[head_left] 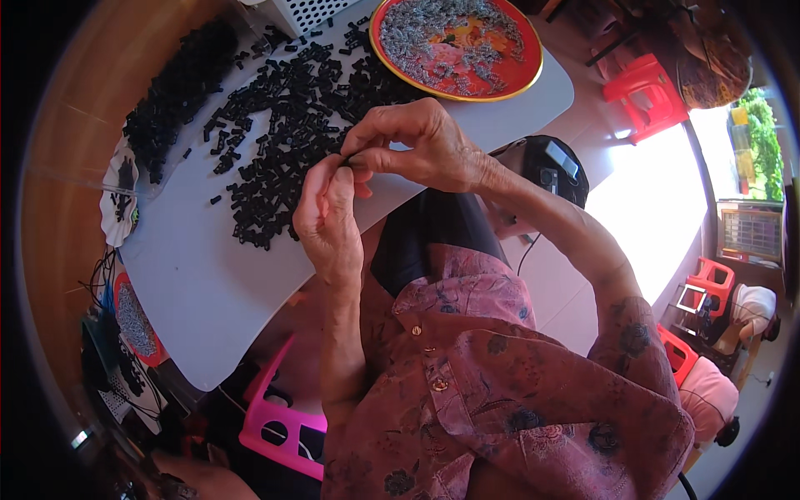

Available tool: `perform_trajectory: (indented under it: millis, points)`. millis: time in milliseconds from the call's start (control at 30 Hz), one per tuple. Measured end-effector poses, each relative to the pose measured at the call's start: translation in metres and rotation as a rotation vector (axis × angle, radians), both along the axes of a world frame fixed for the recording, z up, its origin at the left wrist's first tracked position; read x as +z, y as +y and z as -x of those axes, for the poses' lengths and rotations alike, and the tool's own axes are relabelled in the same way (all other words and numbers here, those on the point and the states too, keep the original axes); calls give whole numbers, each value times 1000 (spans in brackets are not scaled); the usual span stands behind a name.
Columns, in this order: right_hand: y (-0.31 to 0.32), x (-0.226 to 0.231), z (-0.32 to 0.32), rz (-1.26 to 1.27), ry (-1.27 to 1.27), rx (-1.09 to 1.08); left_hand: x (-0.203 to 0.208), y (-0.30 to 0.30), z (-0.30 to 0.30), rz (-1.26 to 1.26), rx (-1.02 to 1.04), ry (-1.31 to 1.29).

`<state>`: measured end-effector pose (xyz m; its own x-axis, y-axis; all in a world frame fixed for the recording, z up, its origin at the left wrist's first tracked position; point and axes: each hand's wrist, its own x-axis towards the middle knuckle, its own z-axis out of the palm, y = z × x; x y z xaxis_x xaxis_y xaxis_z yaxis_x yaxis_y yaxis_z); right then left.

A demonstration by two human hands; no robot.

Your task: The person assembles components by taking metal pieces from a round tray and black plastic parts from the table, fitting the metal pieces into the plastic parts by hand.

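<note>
On a grey table [200, 283] littered with black bits [283, 125], both the left hand [329, 217] and right hand [417, 146] pinch one tiny black piece [348, 160] near the edge, probably light, stiff, best held by its ends.

Loose parts [283, 108] lie on worktop [200, 283]; tray [456, 46] behind them, right; both hands [392, 167] meet at near edge.

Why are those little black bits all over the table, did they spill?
The small black pieces lie strewn loosely over the grey table, not in a container. The round red tray holds only grey bits. Nothing looks broken.
</note>
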<state>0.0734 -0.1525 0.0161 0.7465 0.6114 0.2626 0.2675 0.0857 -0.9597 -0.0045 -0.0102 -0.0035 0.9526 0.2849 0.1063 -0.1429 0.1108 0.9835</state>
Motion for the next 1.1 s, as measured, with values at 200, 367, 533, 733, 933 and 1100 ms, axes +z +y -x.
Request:
perform_trajectory:
  millis: [200,367,533,733,933,1100]
  points:
    - [-4,8,-13,288,-156,-208,4,3,7,-110,15,88]
    - [-10,8,-50,375,-631,-253,-5,8,1,-30,-1,16]
    - [-22,32,-67,517,-623,-241,-2,7,3,-77,40,103]
    - [-38,30,-80,477,-809,-384,-5,8,5,-57,36,49]
    - [-99,32,-119,683,-719,-467,-4,5,1,-71,29,52]
    - [-88,19,-116,759,-704,-317,-7,8,2,-192,41,58]
